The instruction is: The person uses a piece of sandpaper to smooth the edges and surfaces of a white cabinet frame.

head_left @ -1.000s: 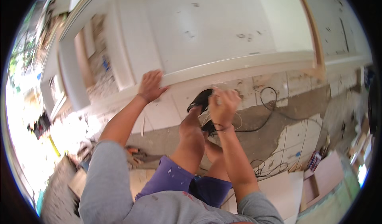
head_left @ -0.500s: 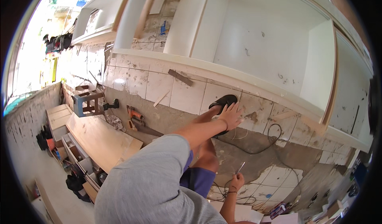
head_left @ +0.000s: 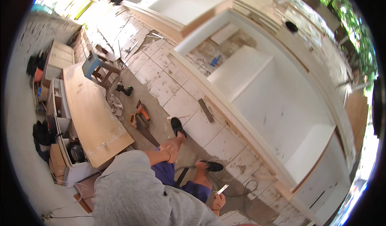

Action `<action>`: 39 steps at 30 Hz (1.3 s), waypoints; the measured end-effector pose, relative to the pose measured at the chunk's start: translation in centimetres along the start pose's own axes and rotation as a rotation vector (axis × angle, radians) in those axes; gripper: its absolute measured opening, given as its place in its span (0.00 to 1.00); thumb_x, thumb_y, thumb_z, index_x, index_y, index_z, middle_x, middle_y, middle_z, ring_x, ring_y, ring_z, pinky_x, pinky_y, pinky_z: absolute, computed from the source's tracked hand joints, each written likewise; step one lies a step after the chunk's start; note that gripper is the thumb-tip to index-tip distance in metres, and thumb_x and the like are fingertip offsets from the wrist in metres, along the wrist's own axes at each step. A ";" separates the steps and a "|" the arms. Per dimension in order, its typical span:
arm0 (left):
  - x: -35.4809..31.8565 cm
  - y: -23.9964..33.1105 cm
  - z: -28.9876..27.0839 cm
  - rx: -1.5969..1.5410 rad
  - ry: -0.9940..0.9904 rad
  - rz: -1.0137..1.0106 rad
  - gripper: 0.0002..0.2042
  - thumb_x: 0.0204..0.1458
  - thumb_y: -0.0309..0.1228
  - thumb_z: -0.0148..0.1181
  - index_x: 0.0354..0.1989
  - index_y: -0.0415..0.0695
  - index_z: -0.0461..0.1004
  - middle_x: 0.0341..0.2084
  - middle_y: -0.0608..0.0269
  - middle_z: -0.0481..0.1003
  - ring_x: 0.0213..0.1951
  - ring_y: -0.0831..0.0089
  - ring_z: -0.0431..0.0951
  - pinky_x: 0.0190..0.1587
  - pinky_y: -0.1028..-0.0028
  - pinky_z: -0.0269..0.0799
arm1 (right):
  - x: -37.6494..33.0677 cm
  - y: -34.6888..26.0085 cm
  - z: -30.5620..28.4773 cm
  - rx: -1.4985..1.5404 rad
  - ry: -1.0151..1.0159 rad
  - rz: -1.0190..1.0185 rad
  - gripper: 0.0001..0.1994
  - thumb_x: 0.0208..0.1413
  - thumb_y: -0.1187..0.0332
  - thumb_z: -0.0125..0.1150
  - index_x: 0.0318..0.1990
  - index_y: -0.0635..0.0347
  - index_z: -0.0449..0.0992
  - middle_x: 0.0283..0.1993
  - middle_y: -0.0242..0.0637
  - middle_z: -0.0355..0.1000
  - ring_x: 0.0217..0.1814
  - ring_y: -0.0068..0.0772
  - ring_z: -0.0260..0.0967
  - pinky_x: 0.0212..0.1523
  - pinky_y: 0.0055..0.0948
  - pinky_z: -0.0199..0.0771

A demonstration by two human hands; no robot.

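My left hand (head_left: 171, 151) rests at my bent left knee, above the purple shorts, its fingers loosely spread with nothing seen in them. Low in the picture, my right hand (head_left: 218, 201) is closed around the lower end of a short, flat, pale metal strip (head_left: 222, 189) that points up and right. Whether the strip is a blade or another tool I cannot tell. A black cable (head_left: 241, 194) curls on the floor beyond that hand. Left of my left foot lie a handsaw (head_left: 146, 134) and an orange power tool (head_left: 143, 112).
A long white cabinet carcass (head_left: 237, 105) lies open side up at right. At left are a wooden panel (head_left: 94, 113), a blue-grey stool (head_left: 94, 67), a black drill (head_left: 124, 89) and a crumpled rag (head_left: 116, 105). A dark wood offcut (head_left: 206, 110) lies on the tiles.
My left hand has drawn back from near my foot to my knee. The view has turned, and the feet now stand apart. My right hand still holds the metal strip.
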State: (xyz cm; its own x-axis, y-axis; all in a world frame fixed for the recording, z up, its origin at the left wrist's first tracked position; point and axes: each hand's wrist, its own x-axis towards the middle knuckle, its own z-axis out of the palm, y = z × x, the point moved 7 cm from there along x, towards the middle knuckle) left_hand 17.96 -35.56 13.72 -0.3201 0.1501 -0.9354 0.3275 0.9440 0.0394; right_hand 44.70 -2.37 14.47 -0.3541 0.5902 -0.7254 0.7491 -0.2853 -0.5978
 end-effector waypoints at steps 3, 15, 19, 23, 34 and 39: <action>-2.5 -3.0 -0.1 -0.120 -0.074 0.144 0.31 0.53 0.58 0.45 0.59 0.51 0.67 0.61 0.52 0.62 0.66 0.55 0.54 0.65 0.50 0.48 | 0.1 -4.8 2.3 -0.108 0.011 -0.079 0.03 0.42 0.79 0.60 0.27 0.65 0.75 0.21 0.26 0.68 0.22 0.17 0.60 0.22 0.19 0.59; -12.9 -14.4 -14.4 -1.564 0.482 0.567 0.28 0.58 0.48 0.52 0.59 0.37 0.64 0.46 0.57 0.74 0.47 0.73 0.72 0.51 0.77 0.66 | -16.1 -34.5 42.5 -0.691 -1.120 -0.649 0.14 0.47 0.63 0.62 0.41 0.60 0.77 0.28 0.37 0.75 0.26 0.23 0.67 0.29 0.25 0.68; -16.9 -20.3 -18.2 -1.833 0.708 0.654 0.20 0.62 0.41 0.48 0.56 0.38 0.68 0.43 0.65 0.75 0.46 0.79 0.71 0.47 0.77 0.67 | -21.8 -38.9 49.6 -0.812 -1.358 -0.735 0.13 0.48 0.66 0.59 0.41 0.59 0.78 0.28 0.35 0.75 0.28 0.22 0.68 0.32 0.25 0.69; -14.5 -27.0 -18.0 -1.893 0.860 0.500 0.22 0.63 0.45 0.44 0.53 0.38 0.70 0.40 0.65 0.77 0.45 0.79 0.73 0.49 0.76 0.68 | -23.4 -41.5 55.8 -0.700 -1.499 -0.714 0.11 0.51 0.68 0.58 0.41 0.61 0.78 0.31 0.37 0.77 0.34 0.23 0.72 0.39 0.24 0.71; -6.4 -42.1 -1.2 -0.941 0.816 -0.475 0.10 0.52 0.40 0.53 0.37 0.52 0.76 0.23 0.49 0.73 0.24 0.50 0.75 0.30 0.57 0.73 | -12.0 -53.5 69.9 -0.661 -1.107 -0.585 0.11 0.55 0.70 0.56 0.42 0.68 0.76 0.27 0.32 0.73 0.26 0.19 0.68 0.30 0.20 0.70; -3.4 -48.3 7.6 -1.003 0.523 -0.719 0.12 0.53 0.43 0.50 0.36 0.53 0.76 0.25 0.44 0.74 0.31 0.48 0.77 0.33 0.51 0.71 | -9.3 -57.5 78.2 -0.491 -0.971 -0.481 0.10 0.54 0.71 0.56 0.40 0.68 0.76 0.26 0.32 0.73 0.25 0.19 0.67 0.29 0.20 0.70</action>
State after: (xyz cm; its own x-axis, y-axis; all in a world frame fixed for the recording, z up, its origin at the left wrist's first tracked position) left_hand 10.02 -83.87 12.33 -0.5186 -0.5857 -0.6229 -0.7730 0.6325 0.0488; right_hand -38.88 -50.53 28.97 -0.7751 -0.3219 -0.5437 0.4827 0.2535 -0.8383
